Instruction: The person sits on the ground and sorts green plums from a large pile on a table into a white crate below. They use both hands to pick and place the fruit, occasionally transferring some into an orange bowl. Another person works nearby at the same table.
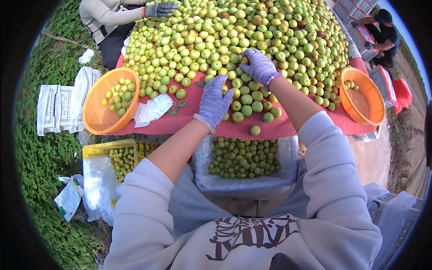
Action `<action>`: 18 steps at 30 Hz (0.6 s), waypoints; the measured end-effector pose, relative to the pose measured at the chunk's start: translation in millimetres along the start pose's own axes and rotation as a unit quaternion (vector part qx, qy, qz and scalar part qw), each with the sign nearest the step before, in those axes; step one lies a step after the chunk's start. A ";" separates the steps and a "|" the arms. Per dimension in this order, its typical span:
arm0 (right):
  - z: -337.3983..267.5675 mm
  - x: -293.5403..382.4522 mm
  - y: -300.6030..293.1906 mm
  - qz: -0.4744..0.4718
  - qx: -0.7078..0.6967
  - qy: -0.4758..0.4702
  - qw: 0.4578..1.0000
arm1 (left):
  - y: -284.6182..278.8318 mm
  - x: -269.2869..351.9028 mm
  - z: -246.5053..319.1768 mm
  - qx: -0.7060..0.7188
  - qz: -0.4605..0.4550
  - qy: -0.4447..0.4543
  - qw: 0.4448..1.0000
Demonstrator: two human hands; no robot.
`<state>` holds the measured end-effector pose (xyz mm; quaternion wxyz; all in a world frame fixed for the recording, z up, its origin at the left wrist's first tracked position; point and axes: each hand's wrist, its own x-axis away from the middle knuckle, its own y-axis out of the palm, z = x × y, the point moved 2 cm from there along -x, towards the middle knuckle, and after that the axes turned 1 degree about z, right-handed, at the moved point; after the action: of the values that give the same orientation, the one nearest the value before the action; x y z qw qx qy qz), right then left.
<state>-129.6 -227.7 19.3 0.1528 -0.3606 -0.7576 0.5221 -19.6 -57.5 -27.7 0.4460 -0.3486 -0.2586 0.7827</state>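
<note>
A big heap of green jujubes [216, 50], some with brown patches, covers a red cloth [189, 113] on the table before me. My left hand [215, 99], in a pale purple knit glove, lies at the near edge of the heap. Its thumb is apart from the fingers, with jujubes beside and beneath it. Farther into the heap, my right hand [260, 66], gloved alike, has a brownish jujube [245, 60] between thumb and fingers; whether it grips this fruit is unclear. Loose jujubes [251, 104] lie between my hands and the cloth's front edge.
Orange plastic baskets with jujubes stand left [94, 108] and right [366, 98]. Below the edge sits a plastic-lined crate of jujubes [244, 158], beside a yellow crate [108, 148]. Paper slips [153, 109] lie on the cloth. One person [111, 20] reaches in; another [384, 37] handles boxes.
</note>
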 end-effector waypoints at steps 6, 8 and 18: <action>-36.8 73.7 -23.8 0.065 -0.110 -0.061 0.990 | -9.0 -10.0 38.9 0.431 -0.104 -0.156 0.883; -49.2 92.6 -34.6 0.050 -0.120 -0.062 0.990 | -16.0 -4.8 60.9 0.423 -0.102 -0.116 0.893; -62.5 177.9 -55.1 0.025 -0.247 -0.024 0.969 | -46.0 45.7 100.8 0.317 -0.252 -0.083 0.911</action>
<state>-236.2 -70.2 68.7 0.0279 -0.3928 -0.8574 0.3314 -90.5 -5.3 53.7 0.6923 -0.0463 -0.1115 0.7114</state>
